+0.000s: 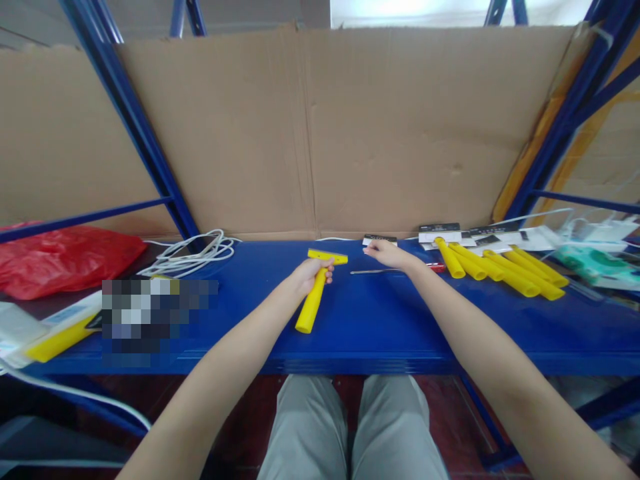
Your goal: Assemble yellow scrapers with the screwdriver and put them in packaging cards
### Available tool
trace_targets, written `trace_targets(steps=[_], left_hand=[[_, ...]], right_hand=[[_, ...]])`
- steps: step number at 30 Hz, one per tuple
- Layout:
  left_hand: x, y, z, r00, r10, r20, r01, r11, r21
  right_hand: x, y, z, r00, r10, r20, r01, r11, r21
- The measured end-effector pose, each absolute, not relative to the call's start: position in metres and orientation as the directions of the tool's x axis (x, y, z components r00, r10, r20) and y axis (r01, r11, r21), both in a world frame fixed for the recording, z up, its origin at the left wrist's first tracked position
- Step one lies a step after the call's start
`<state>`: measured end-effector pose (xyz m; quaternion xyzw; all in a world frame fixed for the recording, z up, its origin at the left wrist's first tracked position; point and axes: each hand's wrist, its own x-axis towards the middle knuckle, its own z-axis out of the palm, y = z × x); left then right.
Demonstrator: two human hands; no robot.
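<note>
gripping yellow scraper [313, 301]: left hand [312, 272]; right hand [387, 253] half-curled.

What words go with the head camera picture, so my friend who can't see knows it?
A person's left hand holds a yellow T-shaped scraper at a blue workbench. The right hand is beside a small black-and-white packet, near a red-handled screwdriver, with several yellow handles lying farther right.

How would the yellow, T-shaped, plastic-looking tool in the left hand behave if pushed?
The tool is probably stiff: its thick handle looks straight, gripped only near the crosspiece. Its smooth-looking surface may slide easily. The wide crosspiece should resist rolling.
</note>
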<state>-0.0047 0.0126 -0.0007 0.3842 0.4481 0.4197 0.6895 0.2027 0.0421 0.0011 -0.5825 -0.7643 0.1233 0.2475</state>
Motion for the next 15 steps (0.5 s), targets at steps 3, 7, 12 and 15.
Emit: trace_targets(steps=[3, 7, 12, 15], left_hand=[[-0.002, 0.014, -0.006, 0.304, 0.895, -0.326, -0.185, 0.391, 0.901], [-0.002, 0.014, -0.006, 0.373, 0.867, -0.331, -0.149, 0.408, 0.901], [-0.003, 0.013, -0.003, 0.394, 0.865, -0.312, -0.116, 0.383, 0.916], [-0.002, 0.012, -0.003, 0.398, 0.868, -0.298, -0.127, 0.373, 0.919]], right_hand=[[0.192, 0.038, 0.002, -0.284, 0.918, 0.278, 0.744, 0.394, -0.540], [0.175, 0.032, 0.000, -0.383, 0.873, 0.302, 0.651, 0.487, -0.583], [0.165, 0.029, -0.005, -0.431, 0.845, 0.316, 0.625, 0.532, -0.571], [0.164, 0.032, -0.007, -0.439, 0.838, 0.324, 0.642, 0.545, -0.540]])
